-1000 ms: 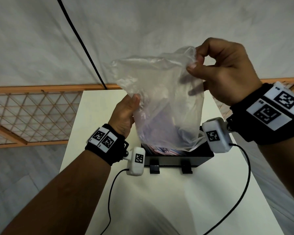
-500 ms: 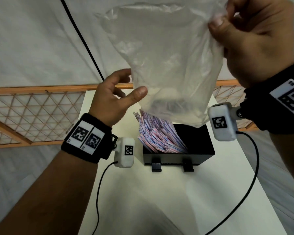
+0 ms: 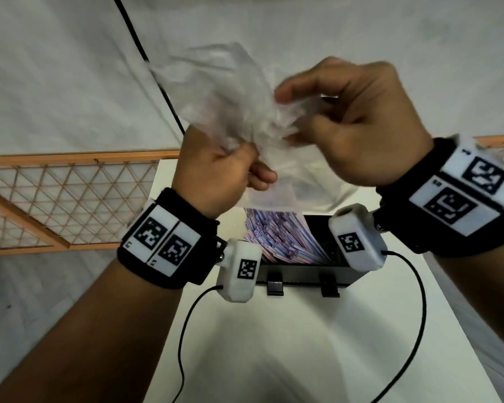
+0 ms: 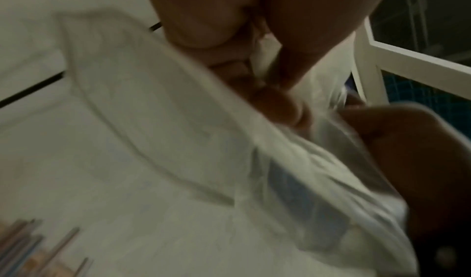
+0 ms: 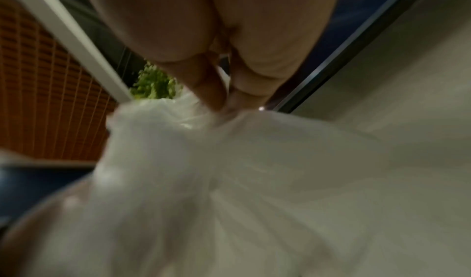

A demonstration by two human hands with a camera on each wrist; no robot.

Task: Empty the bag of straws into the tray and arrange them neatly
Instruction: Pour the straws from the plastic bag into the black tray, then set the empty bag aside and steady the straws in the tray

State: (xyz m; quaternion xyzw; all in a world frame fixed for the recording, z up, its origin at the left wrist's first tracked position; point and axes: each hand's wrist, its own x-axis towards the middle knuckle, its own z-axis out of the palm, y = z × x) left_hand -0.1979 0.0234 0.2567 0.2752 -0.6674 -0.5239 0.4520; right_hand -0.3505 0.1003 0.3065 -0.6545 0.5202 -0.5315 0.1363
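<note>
A clear plastic bag (image 3: 233,112) hangs crumpled in the air above the black tray (image 3: 329,273), and both hands hold it. My left hand (image 3: 224,170) grips its bunched lower left part in a fist. My right hand (image 3: 346,123) pinches the crumpled plastic at the right; the right wrist view shows fingertips (image 5: 216,97) squeezing the bag (image 5: 229,180). Pink and blue wrapped straws (image 3: 282,242) lie heaped aslant in the tray's left part, their far ends sticking up over the rim. The left wrist view is blurred, with the bag (image 4: 280,180) filling it and straw ends (image 4: 28,247) at the bottom left.
The tray stands on a narrow white table (image 3: 317,344) with drop-offs at both sides. An orange lattice fence (image 3: 70,199) runs behind. Black cables (image 3: 413,330) trail from the wrist cameras across the tabletop. A black cord (image 3: 146,56) crosses the pale floor beyond.
The straws slid out of the raised bag into the tray. The bag then came down lower, my left hand took hold of it, and both hands now crumple it together.
</note>
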